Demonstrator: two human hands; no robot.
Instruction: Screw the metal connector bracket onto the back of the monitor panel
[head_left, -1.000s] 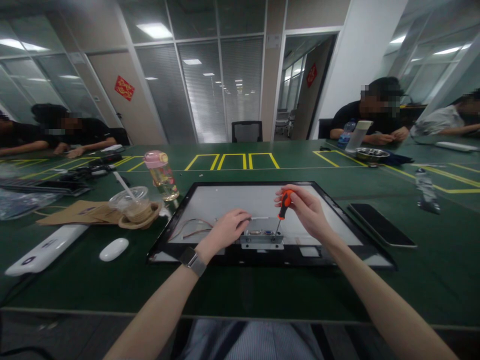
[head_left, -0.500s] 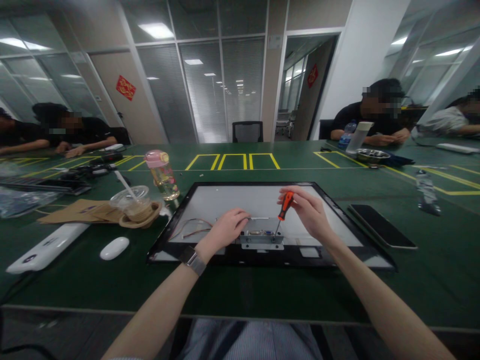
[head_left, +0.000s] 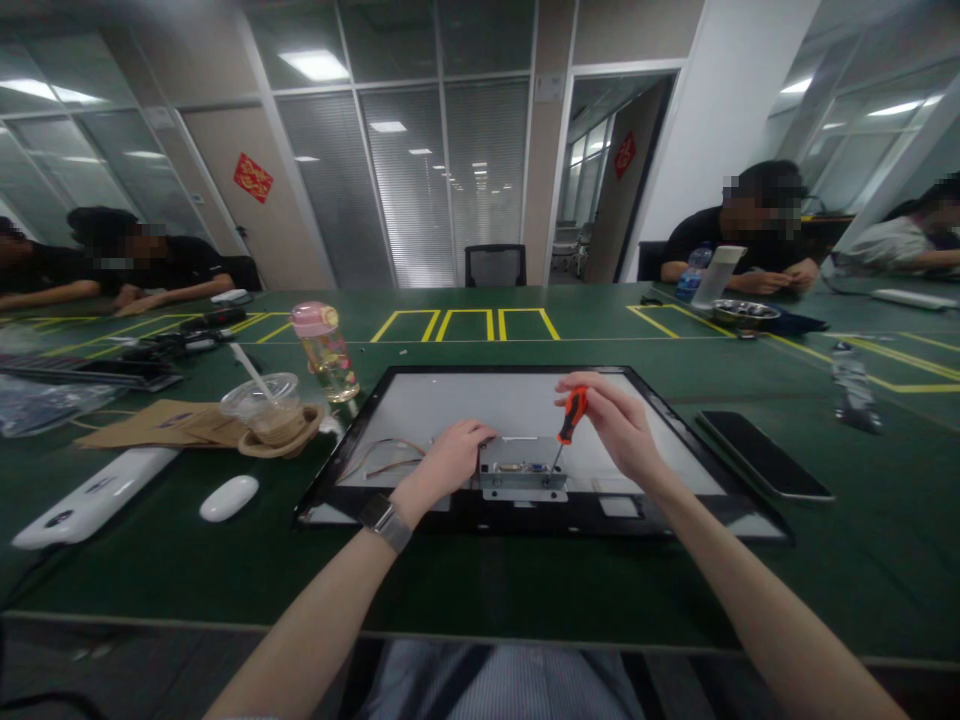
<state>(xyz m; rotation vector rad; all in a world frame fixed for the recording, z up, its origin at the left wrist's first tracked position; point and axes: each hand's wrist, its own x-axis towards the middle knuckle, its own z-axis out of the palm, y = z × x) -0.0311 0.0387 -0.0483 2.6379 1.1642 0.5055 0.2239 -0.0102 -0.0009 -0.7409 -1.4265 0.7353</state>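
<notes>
A flat display panel (head_left: 420, 400) with a black frame and pale back lies before me on the table. Near its front edge stands a metal bracket (head_left: 517, 482) with connector ports along its upper part. My right hand (head_left: 619, 420) is closed on a screwdriver (head_left: 574, 412) with a red and black handle. Its shaft slants down, and the tip meets the bracket's right end. The fingers of my left hand (head_left: 454, 455) grip the bracket's left side; their tips are partly hidden. Thin wires (head_left: 386, 455) lie on the panel left of that hand.
A black phone (head_left: 761, 455) lies right of the panel. To the left are a white mouse (head_left: 229, 498), a white device (head_left: 94, 500), a plastic cup (head_left: 262, 400) in a cardboard holder and a pink-lidded bottle (head_left: 326, 350). Several people sit around the green table (head_left: 480, 590).
My left hand has drawn slightly left, showing more of the bracket's left end. My right hand and the screwdriver stay almost in place, with the tip still at the bracket.
</notes>
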